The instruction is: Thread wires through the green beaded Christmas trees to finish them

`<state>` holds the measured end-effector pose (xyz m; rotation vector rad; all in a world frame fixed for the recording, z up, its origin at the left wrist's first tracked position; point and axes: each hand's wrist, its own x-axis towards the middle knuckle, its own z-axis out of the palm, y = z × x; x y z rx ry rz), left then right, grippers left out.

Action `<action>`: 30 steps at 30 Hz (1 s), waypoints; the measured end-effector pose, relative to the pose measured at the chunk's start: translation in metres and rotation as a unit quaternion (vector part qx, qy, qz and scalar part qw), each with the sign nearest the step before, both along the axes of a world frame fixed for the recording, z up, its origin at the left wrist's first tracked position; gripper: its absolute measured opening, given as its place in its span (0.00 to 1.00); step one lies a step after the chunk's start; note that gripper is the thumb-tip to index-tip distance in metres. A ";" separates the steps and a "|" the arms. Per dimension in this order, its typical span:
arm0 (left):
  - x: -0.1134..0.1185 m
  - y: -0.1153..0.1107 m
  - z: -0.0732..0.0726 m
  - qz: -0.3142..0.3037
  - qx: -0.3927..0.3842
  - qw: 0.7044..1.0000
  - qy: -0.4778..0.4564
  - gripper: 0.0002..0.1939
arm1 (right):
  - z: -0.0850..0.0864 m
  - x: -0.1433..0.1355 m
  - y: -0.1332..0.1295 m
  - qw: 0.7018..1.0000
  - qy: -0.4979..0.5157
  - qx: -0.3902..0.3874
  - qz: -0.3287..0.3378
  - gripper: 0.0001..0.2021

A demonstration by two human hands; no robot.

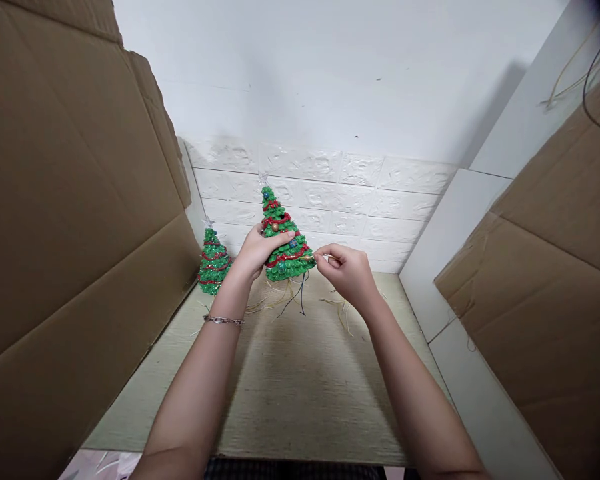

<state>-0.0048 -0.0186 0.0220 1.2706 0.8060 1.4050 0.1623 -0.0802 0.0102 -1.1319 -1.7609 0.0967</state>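
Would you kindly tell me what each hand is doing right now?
Left hand: closed around the small green tree, holding it up.
Right hand: fingertips pinched on a thin strand at the tree's lower edge.

A small green Christmas tree (283, 243) stands upright, lifted above the table; red bead garlands wind around it; a clear star tops it; thin wires hang at six o'clock beneath its base.

A second small green tree (213, 263) is stood at the far left of the pale surface (290, 393). Cardboard sheets (70, 220) are propped along both sides, and a white brick-patterned panel (360, 193) is set behind. Loose straw-coloured strands (341, 308) are scattered nearby.
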 end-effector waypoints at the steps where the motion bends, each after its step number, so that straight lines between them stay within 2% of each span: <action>1: 0.000 0.000 0.000 -0.001 0.000 1.000 -0.002 0.22 | 0.000 0.000 0.000 1.000 0.004 -0.002 -0.001 0.10; 11: -0.001 -0.004 0.004 0.002 -0.016 0.999 -0.034 0.21 | -0.001 0.003 -0.001 1.000 -0.011 -0.012 -0.001 0.09; 24: -0.001 -0.001 0.001 0.014 -0.006 1.000 -0.014 0.22 | 0.001 0.000 -0.004 0.997 -0.074 -0.026 0.012 0.08; 30: -0.001 -0.003 0.003 0.017 -0.003 1.000 -0.002 0.24 | 0.001 -0.001 -0.003 0.998 -0.057 -0.028 -0.030 0.10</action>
